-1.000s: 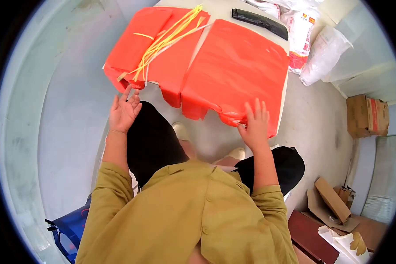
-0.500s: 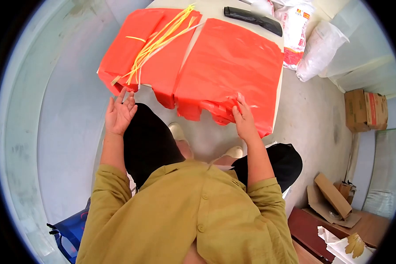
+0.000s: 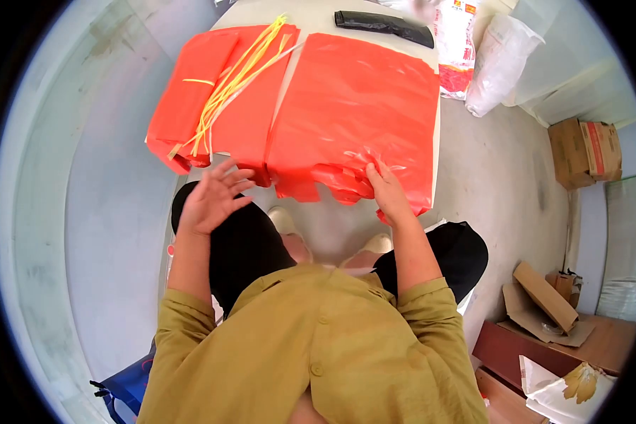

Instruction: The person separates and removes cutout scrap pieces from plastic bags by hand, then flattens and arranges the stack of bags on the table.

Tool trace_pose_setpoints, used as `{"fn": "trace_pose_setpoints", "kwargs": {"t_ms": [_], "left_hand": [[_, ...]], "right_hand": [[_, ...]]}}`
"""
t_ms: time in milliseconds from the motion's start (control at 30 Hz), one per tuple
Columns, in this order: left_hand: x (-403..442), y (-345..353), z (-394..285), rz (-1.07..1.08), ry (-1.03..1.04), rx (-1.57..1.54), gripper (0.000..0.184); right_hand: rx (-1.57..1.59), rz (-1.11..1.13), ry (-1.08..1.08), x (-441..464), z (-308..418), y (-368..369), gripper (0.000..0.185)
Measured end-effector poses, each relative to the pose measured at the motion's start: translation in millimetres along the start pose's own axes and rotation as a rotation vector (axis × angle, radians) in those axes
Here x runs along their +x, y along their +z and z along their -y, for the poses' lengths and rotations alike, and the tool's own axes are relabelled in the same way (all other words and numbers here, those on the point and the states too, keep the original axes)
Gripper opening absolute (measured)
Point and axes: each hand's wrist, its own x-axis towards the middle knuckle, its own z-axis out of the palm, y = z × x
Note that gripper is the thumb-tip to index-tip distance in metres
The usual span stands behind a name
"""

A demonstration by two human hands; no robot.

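Observation:
A wide stack of red plastic bags (image 3: 360, 106) lies on the table, its near edge crumpled and hanging over the front. My right hand (image 3: 390, 192) is closed on the gathered near edge of the bags, towards their right side. In the air above my left thigh, my left hand (image 3: 215, 199) is open with fingers spread, touching nothing. Just beyond it lies a folded pile of red bags (image 3: 198, 67). A bundle of yellow ties (image 3: 233, 85) rests across this pile, and one tie lies round its folded part.
A black rolled bag (image 3: 385, 28) lies at the table's (image 3: 311, 10) far side. White printed sacks (image 3: 456, 49) stand at the back right. Cardboard boxes (image 3: 585, 152) and flattened cardboard (image 3: 544, 304) are on the right. A blue bag (image 3: 128, 385) is at lower left.
My left hand has moved right and nearer to me, away from the folded pile, fingers still spread. My right hand keeps hold of the bags' edge. The view has shifted slightly.

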Motion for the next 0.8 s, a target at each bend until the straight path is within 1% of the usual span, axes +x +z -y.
{"fn": "trace_pose_setpoints", "kwargs": {"t_ms": [33, 100, 167, 200, 300, 367, 433, 500, 567, 633, 700, 800], "left_hand": [[9.0, 12.1, 9.3, 0.013, -0.040, 0.051, 0.062], [35.4, 38.2, 37.1, -0.065, -0.158, 0.117, 0.061], [56.6, 55.4, 69.1, -0.041, -0.281, 0.080, 0.060], [65.7, 64.9, 83.8, -0.077, -0.328, 0.071, 0.058], [87.4, 84.3, 117.3, -0.156, -0.444, 0.016, 0.054], [99.5, 88.9, 129.4, -0.179, -0.477, -0.063, 0.051], [103.2, 103.2, 129.8, -0.264, -0.495, 0.008, 0.048], [103.1, 111.1, 128.2, -0.343, -0.514, 0.072, 0.044], [102.8, 113.9, 128.0, -0.410, -0.537, 0.128, 0.040], [100.6, 113.8, 131.1, -0.410, -0.518, 0.200, 0.032], [99.2, 108.6, 136.6, -0.407, -0.498, 0.269, 0.027], [99.6, 97.0, 144.2, -0.405, -0.464, 0.329, 0.023]], "right_hand": [[-0.007, -0.013, 0.020, -4.5, 6.8, 0.5, 0.064], [-0.018, -0.036, 0.055, -14.8, 28.4, 4.7, 0.066], [-0.006, -0.026, 0.022, -10.7, 22.6, 4.8, 0.070], [0.001, -0.028, 0.007, -11.1, 19.7, 3.1, 0.072], [0.186, 0.072, 0.090, -30.0, 49.7, 4.9, 0.069], [0.270, 0.184, 0.001, -24.1, 40.1, -3.4, 0.066], [0.268, 0.243, -0.040, -24.1, 42.3, -7.3, 0.062], [0.183, 0.248, -0.028, -26.3, 46.6, -7.9, 0.059], [0.021, 0.291, -0.143, -20.9, 30.4, -12.6, 0.053], [-0.125, 0.329, -0.232, -18.8, 22.7, -16.0, 0.050], [-0.255, 0.362, -0.297, -17.1, 18.1, -19.7, 0.053], [-0.445, 0.335, -0.507, -20.0, 12.0, -17.0, 0.062]]}}
